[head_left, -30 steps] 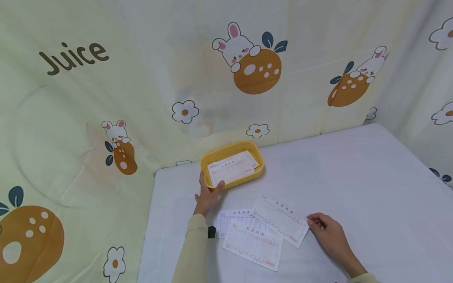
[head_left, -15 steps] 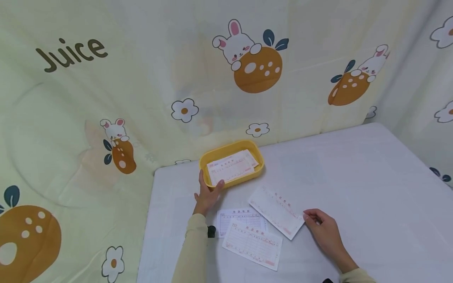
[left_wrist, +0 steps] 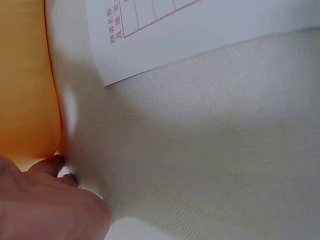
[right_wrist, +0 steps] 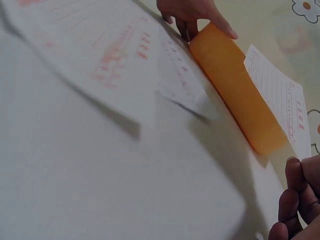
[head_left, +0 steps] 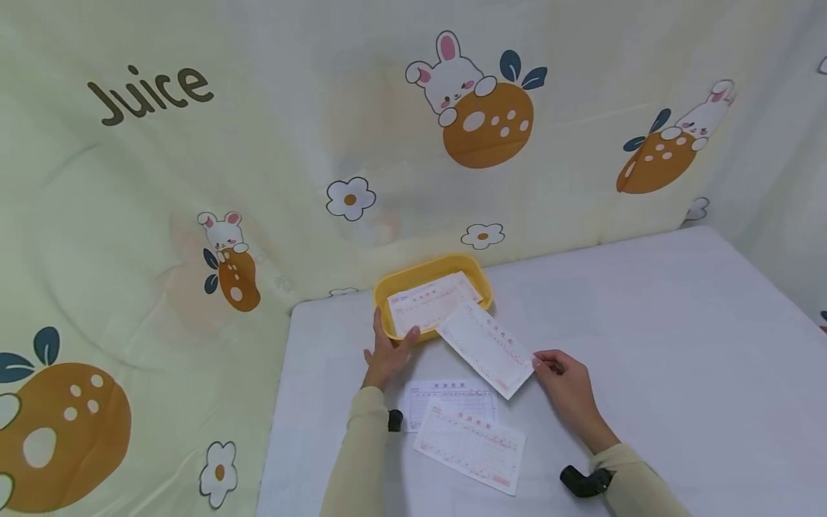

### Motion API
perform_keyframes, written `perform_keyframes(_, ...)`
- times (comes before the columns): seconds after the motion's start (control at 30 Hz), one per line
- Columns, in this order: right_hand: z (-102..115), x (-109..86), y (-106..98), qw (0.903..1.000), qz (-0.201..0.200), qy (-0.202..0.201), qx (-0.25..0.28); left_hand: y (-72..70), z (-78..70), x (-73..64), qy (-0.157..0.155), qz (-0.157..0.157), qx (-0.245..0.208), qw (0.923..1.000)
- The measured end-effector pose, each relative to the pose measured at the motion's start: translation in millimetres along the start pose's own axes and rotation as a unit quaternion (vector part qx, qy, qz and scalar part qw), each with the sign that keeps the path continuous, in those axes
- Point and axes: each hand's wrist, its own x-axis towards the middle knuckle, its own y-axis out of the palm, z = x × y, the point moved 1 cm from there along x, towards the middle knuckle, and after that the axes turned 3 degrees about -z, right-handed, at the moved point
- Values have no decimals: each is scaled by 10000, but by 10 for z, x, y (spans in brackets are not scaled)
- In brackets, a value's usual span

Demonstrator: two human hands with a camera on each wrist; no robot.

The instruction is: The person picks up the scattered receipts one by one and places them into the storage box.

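My right hand (head_left: pixel 571 395) pinches the right end of a white receipt slip (head_left: pixel 487 348) with red print. The slip is tilted, and its far left end overlaps the near rim of a yellow plastic basket (head_left: pixel 487 280). Inside the basket lie several similar receipt slips (head_left: pixel 423 305). My left hand (head_left: pixel 388 355) grips the basket's near left corner, thumb at the near side; the left wrist view shows its fingers (left_wrist: pixel 50 165) by the yellow wall. On the table, a red-printed receipt slip (head_left: pixel 472 449) partly covers a receipt slip with dark purple print (head_left: pixel 446 402).
A white cloth covers the table (head_left: pixel 646 323). Behind and to the left hangs a cream curtain (head_left: pixel 291 143) printed with rabbits, fruit and flowers; the basket stands close to it. A black device (head_left: pixel 584 481) sits at my right wrist.
My right hand has moved the pinched receipt slip up and left, from the table to the basket's near rim. The left hand stays on the basket. The head view has shifted slightly.
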Motion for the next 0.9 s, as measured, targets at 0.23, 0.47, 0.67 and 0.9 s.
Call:
perform_keyframes(0.23,218,301,205,9997,-64,-154,156,9,-42,-9,-61,45,146,9999)
perform_keyframes(0.47,505,572,373,9992,119,-307,246,-16,-22,-13,-69,-10,72,9999)
perform_keyframes(0.67,688,762,465,9981,143,-459,388,-3,11,30,-99,10,198,9998)
perform_keyframes(0.9,904,976,505,9967,204,-652,438,25,14,49,-70,-72,74,9999)
